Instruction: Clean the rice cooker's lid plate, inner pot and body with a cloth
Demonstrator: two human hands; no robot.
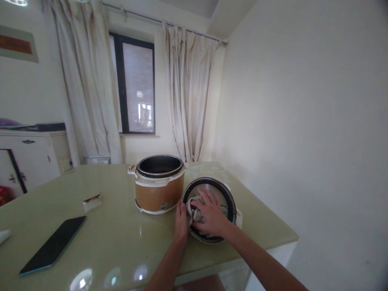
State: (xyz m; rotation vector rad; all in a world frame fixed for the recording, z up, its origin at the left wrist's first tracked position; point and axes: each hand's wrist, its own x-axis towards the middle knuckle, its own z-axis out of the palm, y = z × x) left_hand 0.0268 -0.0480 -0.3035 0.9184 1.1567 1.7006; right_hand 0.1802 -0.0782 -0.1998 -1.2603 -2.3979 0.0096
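Nearest, over the glossy green tabletop [119,230], a cooker lid [216,186] is held tilted, its inner face turned toward the camera. Its rim is grasped at 9 o'clock by the left hand [182,222]. A crumpled pale cloth [194,210] is grasped by the right hand [214,213] and pressed against the inner face, left of centre; the fingers are spread toward 11 o'clock. A small round fitting [224,210] is seen near 3 o'clock.

For an even wipe, the rim seems best gripped firmly opposite the pressing stroke, so that the lid is not tipped. The cloth is better bunched into the groove behind the rim and worked round by the clock, with lighter pressure around the fitting, where fabric could be snagged.

From the lid, a dark tablet [53,245] is found toward 8 o'clock and a small white packet [92,203] at 9. The orange-brown cooker body [157,196], with its black inner pot [160,165] uncovered, is set upright at 10, just beside the lid.
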